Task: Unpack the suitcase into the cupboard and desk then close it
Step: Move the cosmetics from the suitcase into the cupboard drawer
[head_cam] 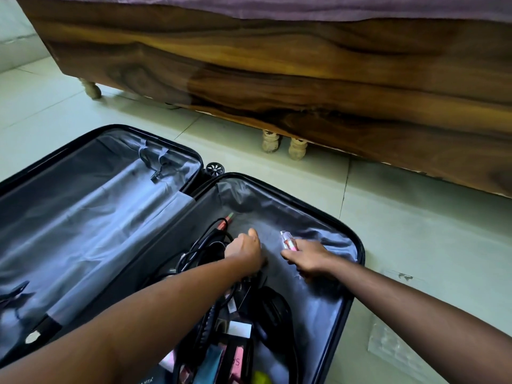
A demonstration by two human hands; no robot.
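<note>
Soft, even daylight, moderately bright on the pale floor. The suitcase lining shows a dull sheen and dark folds. Wide-angle bending curves the bed edge. The near forearms and bottom clutter are blurred.

Dark-grained wooden bed frame on turned feet under purple bedding, over pale floor tiles.
</note>
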